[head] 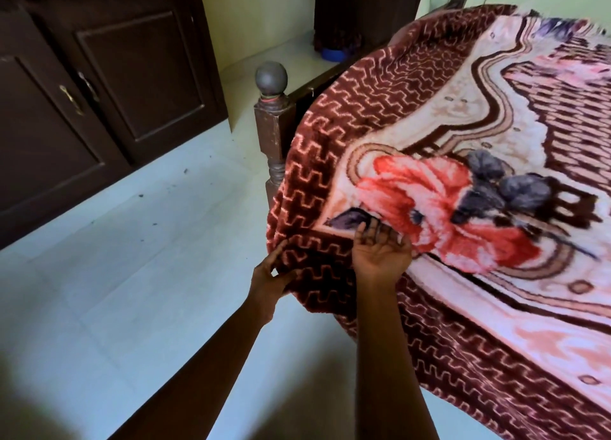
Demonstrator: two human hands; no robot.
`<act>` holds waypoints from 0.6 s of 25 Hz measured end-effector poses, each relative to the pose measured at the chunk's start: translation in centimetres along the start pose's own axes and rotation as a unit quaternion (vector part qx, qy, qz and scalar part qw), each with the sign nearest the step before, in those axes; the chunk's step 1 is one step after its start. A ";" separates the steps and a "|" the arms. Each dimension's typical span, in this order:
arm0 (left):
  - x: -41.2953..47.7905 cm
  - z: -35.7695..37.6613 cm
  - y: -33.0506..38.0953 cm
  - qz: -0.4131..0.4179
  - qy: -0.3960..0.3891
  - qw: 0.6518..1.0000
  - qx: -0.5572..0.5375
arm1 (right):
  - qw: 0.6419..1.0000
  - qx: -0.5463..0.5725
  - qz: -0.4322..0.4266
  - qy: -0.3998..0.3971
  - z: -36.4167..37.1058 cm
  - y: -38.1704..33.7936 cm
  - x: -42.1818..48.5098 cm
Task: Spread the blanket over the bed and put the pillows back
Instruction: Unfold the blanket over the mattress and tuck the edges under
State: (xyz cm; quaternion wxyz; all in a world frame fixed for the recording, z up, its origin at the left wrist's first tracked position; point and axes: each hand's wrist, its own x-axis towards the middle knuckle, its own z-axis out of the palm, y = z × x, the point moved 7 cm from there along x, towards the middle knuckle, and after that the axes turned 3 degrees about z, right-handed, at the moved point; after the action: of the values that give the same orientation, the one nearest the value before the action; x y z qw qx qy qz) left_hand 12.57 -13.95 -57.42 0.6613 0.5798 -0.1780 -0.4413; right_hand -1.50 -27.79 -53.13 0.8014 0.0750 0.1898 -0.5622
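1. I log one plush maroon blanket with cream zigzag border and a red flower print (429, 181), draped over the bed; its long axis runs from the near right corner of the view up toward the far headboard end.
2. Surface: fleecy pile, cream centre panel, brown wavy bands, grey-purple leaves beside the flower. The far edge is blurred.
3. The near corner of the blanket hangs past the dark wooden bedpost with a round grey knob (271, 108), just right of that post and below it.
4. My left hand (269, 282), below the bedpost, has thumb and fingers clamped on the border fold.
5. My right hand (380, 252), right of the left one, lies palm up with fingers spread, fingertips touching the blanket under the flower.
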 end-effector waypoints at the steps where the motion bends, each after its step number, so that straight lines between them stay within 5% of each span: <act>1: 0.2 0.5 0.8 0.003 0.016 1.000 -0.022 | 1.000 0.001 0.004 0.005 0.3 0.0 0.2; 6: 2.3 6.1 3.6 -0.004 0.136 0.980 -0.144 | 0.998 -0.043 0.014 -0.048 4.2 -2.1 -1.9; 10: 3.5 11.9 6.0 -0.018 0.043 0.911 -0.411 | 0.992 -0.075 0.037 -0.100 5.6 -3.1 -2.8; 15: 6.5 13.0 5.5 -0.052 -0.004 0.877 -0.477 | 0.989 -0.097 0.051 -0.101 4.5 -3.4 -2.5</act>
State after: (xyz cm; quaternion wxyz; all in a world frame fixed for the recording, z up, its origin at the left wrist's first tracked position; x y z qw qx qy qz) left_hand 8.50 -27.35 -50.74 0.8332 0.2004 0.0819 -0.5087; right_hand -4.39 -28.36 -47.68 0.8478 -0.0507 0.1580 -0.5037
